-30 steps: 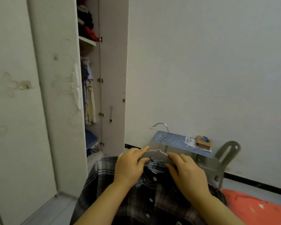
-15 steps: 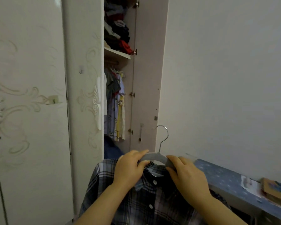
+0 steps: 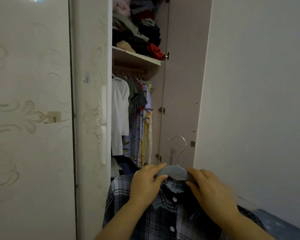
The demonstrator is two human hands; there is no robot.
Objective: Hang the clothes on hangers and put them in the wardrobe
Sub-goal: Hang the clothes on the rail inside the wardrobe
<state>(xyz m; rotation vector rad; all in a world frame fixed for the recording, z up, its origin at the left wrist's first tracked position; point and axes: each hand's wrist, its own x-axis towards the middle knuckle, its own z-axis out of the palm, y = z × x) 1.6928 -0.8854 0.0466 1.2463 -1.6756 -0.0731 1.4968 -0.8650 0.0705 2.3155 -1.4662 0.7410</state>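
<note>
The fingers (image 3: pixel 156 168) of the left hand (image 3: pixel 145 185) curl over the frame-left arm of the grey hanger (image 3: pixel 173 172), with the thumb beneath, pinching it. The right hand (image 3: pixel 210 190) clamps the opposite arm the same way. The plaid shirt (image 3: pixel 163 220) hangs from this hanger at the bottom centre of the frame, its collar buttoned. The metal hook (image 3: pixel 181 144) stands up above the hands, its mouth turned to the left.

Beyond the hands, the wardrobe (image 3: pixel 92 101) stands open at the centre. Its rail (image 3: pixel 128 71) sits in the upper middle of the frame under a shelf (image 3: pixel 137 58) and is crowded with hanging clothes (image 3: pixel 119 110).

The risks, as I judge them, come from the rail being high and packed.
- **Missing the rail:** the hook could miss it or catch a neighbouring garment, pulling that garment down.
- **Shirt slipping:** tilting the hanger on the way up could let one of the shirt's shoulders slide off.
- **Sleeves snagging:** the opening is narrow, so the shirt's wide sleeves may snag on a door edge.
- **Hanger swinging:** letting go with one hand too soon would let the hanger swing.
</note>
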